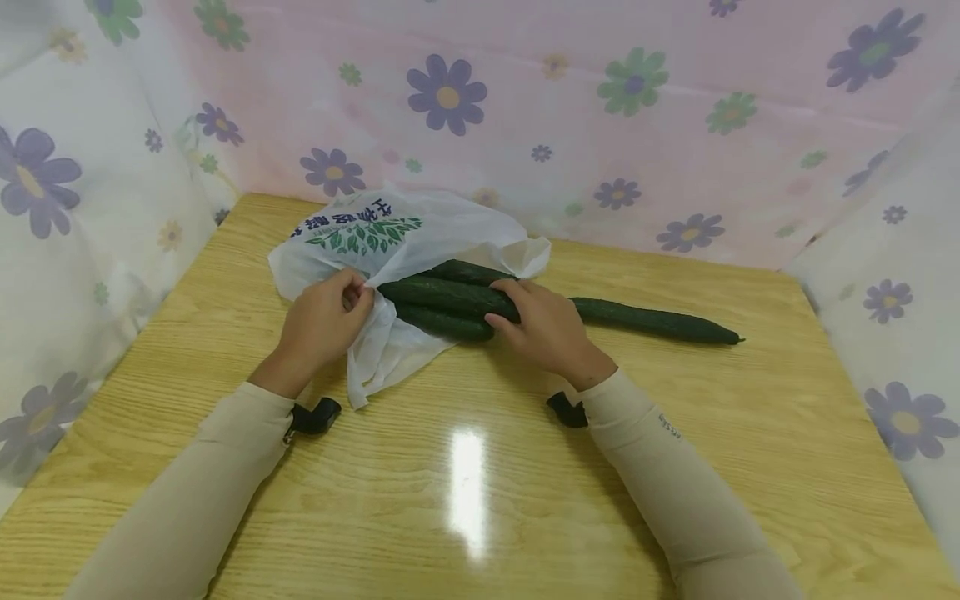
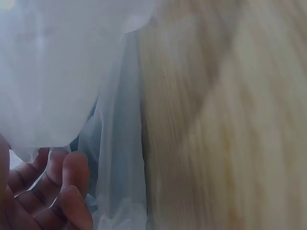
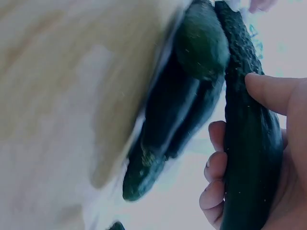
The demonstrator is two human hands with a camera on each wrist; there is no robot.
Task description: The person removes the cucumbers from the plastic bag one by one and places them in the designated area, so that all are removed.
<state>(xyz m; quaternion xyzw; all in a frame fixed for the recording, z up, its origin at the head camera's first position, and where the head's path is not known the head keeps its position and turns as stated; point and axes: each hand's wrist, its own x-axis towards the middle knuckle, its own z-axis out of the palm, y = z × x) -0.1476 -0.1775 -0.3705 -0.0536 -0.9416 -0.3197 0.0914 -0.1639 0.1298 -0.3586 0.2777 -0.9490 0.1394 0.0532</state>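
Note:
A white plastic bag (image 1: 457, 221) with green leaf print and dark lettering lies crumpled on its side, its mouth towards the right. My left hand (image 1: 326, 321) pinches the bag's edge between thumb and fingers. Several dark green cucumbers (image 1: 450, 323) stick out of the mouth. With my right hand (image 1: 547, 325) I grip the upper cucumber (image 3: 252, 143), thumb on one side and fingers curled on the other. Right of that hand a cucumber length (image 1: 652, 321) reaches across the table; the hand hides whether it belongs to the gripped one. Other cucumbers (image 3: 170, 103) lie beside it in the right wrist view.
The wood-grain table (image 1: 465, 550) carries a bright light reflection near its front. Flower-printed cloth (image 1: 525, 108) hangs behind and along both sides. A small black device (image 1: 315, 415) sits at the left cuff, another (image 1: 566, 410) at the right.

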